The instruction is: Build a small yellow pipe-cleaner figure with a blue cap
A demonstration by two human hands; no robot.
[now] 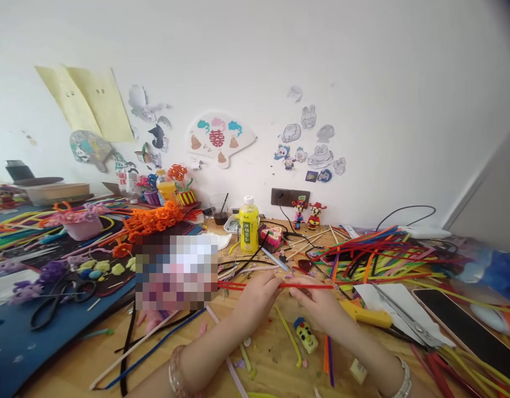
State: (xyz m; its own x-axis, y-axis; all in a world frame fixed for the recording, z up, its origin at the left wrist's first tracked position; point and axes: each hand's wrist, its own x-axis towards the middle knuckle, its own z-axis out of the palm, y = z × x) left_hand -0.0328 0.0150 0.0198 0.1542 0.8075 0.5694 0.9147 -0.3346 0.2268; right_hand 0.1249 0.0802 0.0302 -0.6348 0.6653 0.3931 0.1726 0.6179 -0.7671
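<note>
Over the middle of the wooden table, my left hand (259,296) is closed on red pipe cleaners (232,285), whose ends stick out to its left. The red length runs sideways to my right hand (315,296), whose thumb and fingers are closed around it; its fingertips are partly hidden. Below the hands lie a small yellow figure (306,335) with a blue top and a bent yellow-green pipe cleaner (289,337). By my right forearm are a yellow-handled tool (369,315) and orange and purple pipe cleaners (328,359).
A yellow drink bottle (249,226) stands behind my hands. Heaped coloured pipe cleaners (375,254), scissors (412,320) and a phone (466,326) lie right. Black scissors (64,298), a pink pot (84,226) and orange fuzzy flowers (155,221) sit left. A blurred patch hides part of the table.
</note>
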